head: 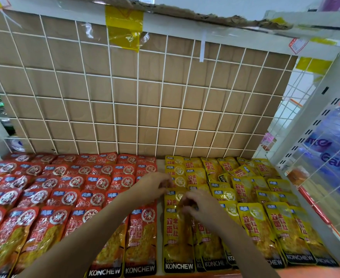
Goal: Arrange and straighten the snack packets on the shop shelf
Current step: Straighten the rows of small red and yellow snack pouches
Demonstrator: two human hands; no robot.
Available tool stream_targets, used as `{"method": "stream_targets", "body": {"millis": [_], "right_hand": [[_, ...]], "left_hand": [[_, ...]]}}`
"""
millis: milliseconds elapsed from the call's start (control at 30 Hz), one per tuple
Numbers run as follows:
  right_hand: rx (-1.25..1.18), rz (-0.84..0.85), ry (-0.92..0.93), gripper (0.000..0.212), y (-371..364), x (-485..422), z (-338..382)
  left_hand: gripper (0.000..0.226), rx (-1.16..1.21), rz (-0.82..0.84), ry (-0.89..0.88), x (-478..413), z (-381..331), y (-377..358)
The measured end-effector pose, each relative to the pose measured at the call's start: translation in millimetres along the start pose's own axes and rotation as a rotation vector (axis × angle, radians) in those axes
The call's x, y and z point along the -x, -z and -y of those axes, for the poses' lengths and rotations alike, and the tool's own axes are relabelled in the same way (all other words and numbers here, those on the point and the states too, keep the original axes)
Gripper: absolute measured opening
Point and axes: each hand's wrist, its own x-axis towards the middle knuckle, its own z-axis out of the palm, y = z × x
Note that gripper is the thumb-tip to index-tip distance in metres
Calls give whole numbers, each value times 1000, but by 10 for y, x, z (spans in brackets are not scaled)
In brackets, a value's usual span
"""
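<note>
Rows of red packets [64,197] fill the left half of a shop shelf [159,227]. They lie flat and overlap like roof tiles from the near edge to the far wire grid [145,97], which is backed with brown cardboard. The red rows run fairly straight, and the nearest ones hang over the front lip.

A person's left hand [155,185] reaches across the rightmost red column to where red meets yellow. Its fingers are curled towards the far yellow stack, but blur hides whether they grasp anything. A narrow strip of bare shelf runs near to far between the two colours, the only open lane on the shelf.

Just right of that strip, the right hand [197,205] rests on the leftmost column of yellow packets [255,207]. Its fingers are bent down and pinch the top of one packet in the near rows.

The yellow packets cover the right half of the shelf less tidily. Several at the far middle are tilted, one lies across its neighbours, and the columns fan outward towards the right.

A strip of yellow tape [125,27] hangs from the torn shelf edge above. At the right edge, a white slotted upright [315,109] and a side wire panel [313,177] close the shelf in. Blue wrapped packs [335,147] are stacked beyond the panel.
</note>
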Motion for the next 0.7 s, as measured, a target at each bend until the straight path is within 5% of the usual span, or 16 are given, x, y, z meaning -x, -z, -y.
{"method": "stream_targets", "body": {"millis": [700], "right_hand": [[-77,36,-24,14,45,-53,44]], "left_hand": [[18,58,-16,-12,-15,8,-47]]}}
